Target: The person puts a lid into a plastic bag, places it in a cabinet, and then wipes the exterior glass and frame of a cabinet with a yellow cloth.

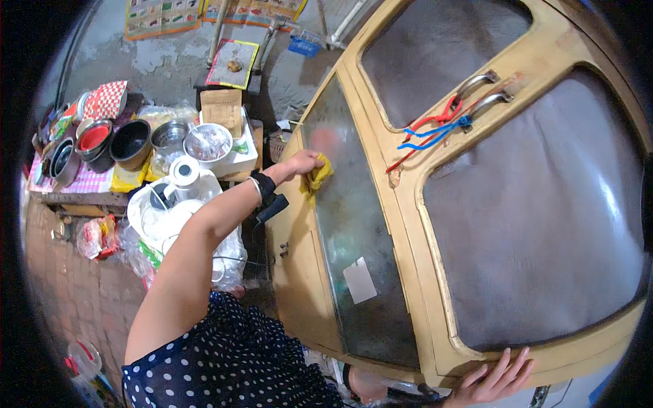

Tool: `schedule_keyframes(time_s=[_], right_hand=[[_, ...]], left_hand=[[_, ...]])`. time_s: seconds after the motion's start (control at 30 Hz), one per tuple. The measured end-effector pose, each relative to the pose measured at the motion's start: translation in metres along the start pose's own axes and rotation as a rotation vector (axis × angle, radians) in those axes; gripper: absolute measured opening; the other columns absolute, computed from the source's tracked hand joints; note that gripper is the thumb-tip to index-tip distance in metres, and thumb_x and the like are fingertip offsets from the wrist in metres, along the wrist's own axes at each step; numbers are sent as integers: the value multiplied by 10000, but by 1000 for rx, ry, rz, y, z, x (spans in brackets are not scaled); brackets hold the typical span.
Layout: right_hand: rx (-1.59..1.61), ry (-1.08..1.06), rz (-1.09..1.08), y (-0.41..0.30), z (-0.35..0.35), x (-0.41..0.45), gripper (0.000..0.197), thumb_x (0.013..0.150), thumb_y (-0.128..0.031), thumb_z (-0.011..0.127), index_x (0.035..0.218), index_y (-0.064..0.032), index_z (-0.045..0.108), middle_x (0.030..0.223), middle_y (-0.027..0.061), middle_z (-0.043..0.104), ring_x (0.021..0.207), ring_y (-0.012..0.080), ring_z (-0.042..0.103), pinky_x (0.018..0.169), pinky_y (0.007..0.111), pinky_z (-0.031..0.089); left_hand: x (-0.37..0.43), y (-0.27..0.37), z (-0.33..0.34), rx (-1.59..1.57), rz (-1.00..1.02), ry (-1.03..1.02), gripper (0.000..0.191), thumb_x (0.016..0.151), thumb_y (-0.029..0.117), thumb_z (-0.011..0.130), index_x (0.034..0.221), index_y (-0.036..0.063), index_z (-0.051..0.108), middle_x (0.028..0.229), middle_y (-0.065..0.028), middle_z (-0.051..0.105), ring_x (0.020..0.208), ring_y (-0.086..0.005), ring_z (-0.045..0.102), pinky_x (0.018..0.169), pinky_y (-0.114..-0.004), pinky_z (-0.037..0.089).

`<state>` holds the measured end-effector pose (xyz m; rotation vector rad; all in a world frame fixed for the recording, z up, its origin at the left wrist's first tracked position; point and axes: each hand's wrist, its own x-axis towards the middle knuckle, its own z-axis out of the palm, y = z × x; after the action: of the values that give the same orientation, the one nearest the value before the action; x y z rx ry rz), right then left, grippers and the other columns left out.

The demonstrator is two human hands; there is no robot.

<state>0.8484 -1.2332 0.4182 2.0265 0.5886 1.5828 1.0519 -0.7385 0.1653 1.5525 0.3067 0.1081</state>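
Observation:
My left hand (306,162) grips a bunched yellow cloth (317,178) against the edge of a narrow, smeared glass panel (352,224) in a pale wooden cabinet (408,245). A dark strap with a small device circles that wrist. At the lower right, my right hand (492,380) lies with spread fingers on the cabinet's wooden frame, holding nothing. Two metal handles (490,102) on the cabinet doors are tied with red cord (433,122) and blue cord (433,133). A pale rectangular sticker or card (360,281) shows on the glass.
To the left, a table with a checked cloth (84,178) bears several pots and bowls, including a white bowl (208,143). Nearer stands a white kitchen appliance (178,204) beside plastic bags. Brick floor (76,296) lies below. Pipes (265,46) and posters line the wall.

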Motion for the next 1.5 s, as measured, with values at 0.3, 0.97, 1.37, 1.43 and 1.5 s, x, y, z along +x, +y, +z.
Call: schedule_keyframes(time_s=[0.3, 0.97, 1.37, 1.43, 1.5], right_hand=[[73, -46, 50, 7, 7, -13, 367, 914, -264, 342, 1063, -29, 581, 1199, 151, 530, 1153, 410, 413, 987, 535, 239], [57, 30, 53, -4, 5, -2, 339, 883, -226, 366, 1032, -6, 578, 1197, 183, 515, 1162, 409, 404, 980, 564, 251], [20, 9, 95, -10, 1, 8, 391, 909, -354, 398, 996, -46, 623, 1130, 155, 566, 1080, 406, 457, 927, 529, 329], [6, -4, 105, -12, 1, 8, 394, 909, -359, 394, 987, -44, 619, 1131, 161, 562, 1083, 404, 454, 930, 532, 323], [4, -7, 94, -13, -1, 8, 398, 909, -362, 381, 979, -42, 606, 1126, 165, 561, 1081, 410, 445, 928, 536, 324]], left_hand=[[-13, 143, -14, 314, 789, 401, 289, 790, 240, 591, 937, -9, 602, 1086, -150, 526, 1023, -230, 483, 878, -317, 389], [31, 124, 12, 167, 770, 251, 415, 823, 233, 549, 1124, -34, 444, 1072, -198, 484, 1012, -299, 480, 879, -350, 382], [144, 153, -37, 39, 560, 487, 490, 880, 393, 452, 1139, -23, 440, 1128, -212, 528, 1047, -297, 498, 886, -351, 375], [142, 171, -53, -77, 483, 339, 552, 871, 406, 460, 1219, -20, 405, 1155, -205, 513, 1091, -288, 481, 911, -351, 366], [186, 160, -83, 28, 522, 466, 561, 874, 406, 450, 1243, -13, 392, 1172, -190, 501, 1101, -278, 472, 916, -355, 362]])
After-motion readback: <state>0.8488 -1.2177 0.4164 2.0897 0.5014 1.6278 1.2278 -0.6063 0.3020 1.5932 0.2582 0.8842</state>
